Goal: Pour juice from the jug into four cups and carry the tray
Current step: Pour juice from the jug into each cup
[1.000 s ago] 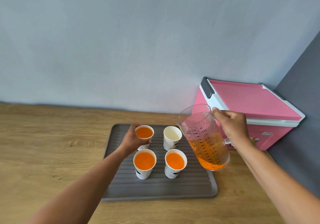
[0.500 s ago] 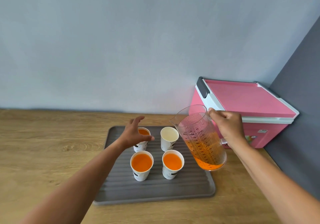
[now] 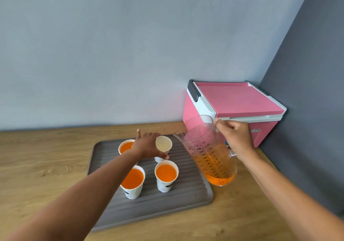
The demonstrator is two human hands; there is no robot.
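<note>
Jug (image 3: 210, 153) tilted, gripped by right hand (image 3: 236, 140); left hand (image 3: 148, 145) spread loose around empty cup (image 3: 163, 145) on tray (image 3: 186, 199).

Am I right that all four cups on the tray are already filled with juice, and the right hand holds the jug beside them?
Not quite. The head view shows three cups filled; the back-right cup is empty, with the left hand reaching at it. The rest stands: the cups are on the tray, and the right hand holds the jug beside them.
</note>
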